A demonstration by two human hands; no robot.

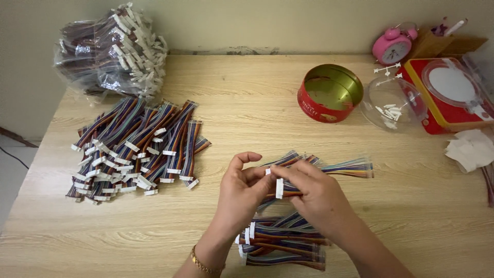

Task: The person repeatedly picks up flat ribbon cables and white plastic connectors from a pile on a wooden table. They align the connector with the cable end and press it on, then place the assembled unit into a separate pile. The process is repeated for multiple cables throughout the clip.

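A small stack of flat rainbow ribbon cables (285,246) lies just beneath the left hand (242,193) and right hand (316,198), whose fingertips pinch one cable's white plastic connector (279,188) between them above the wooden table (247,103).

Rainbow-striped ribbon cables (135,149), white connectors (279,188)

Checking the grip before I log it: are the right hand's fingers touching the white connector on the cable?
Touching. The head view shows the right hand with its fingers pinching the white connector.
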